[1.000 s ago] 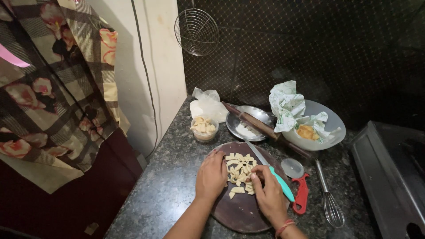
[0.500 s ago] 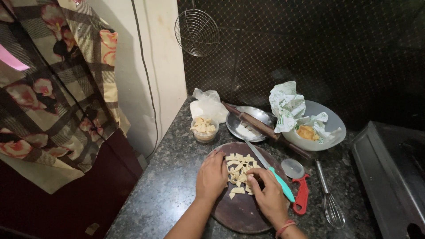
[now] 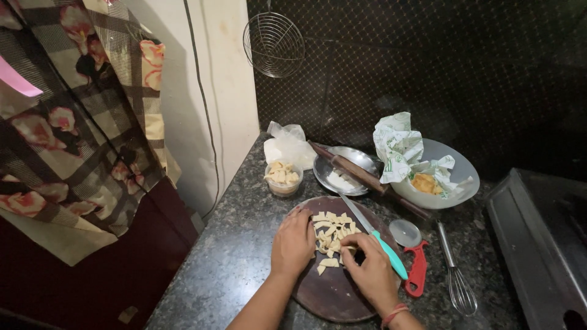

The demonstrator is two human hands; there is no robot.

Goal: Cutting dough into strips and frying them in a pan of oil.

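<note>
Both my hands, left hand (image 3: 293, 243) flat and spread, right hand (image 3: 369, 269) pinching pale cut dough squares (image 3: 331, 232) on the round dark wooden board (image 3: 333, 293); a teal-handled knife (image 3: 376, 237) lies just beside.

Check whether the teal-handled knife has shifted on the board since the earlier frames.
No. The teal-handled knife lies as before, its blade tip toward the rolling pin and its handle beside the red peeler.

Home kitchen. Evidence: speckled granite counter (image 3: 244, 244), round wooden board (image 3: 333, 293) with cut dough pieces (image 3: 333, 229), rolling pin (image 3: 367, 177), whisk (image 3: 455, 278), wire skimmer (image 3: 274, 44) hanging on dark tiled wall (image 3: 428, 67), stove edge (image 3: 541, 244).
</note>
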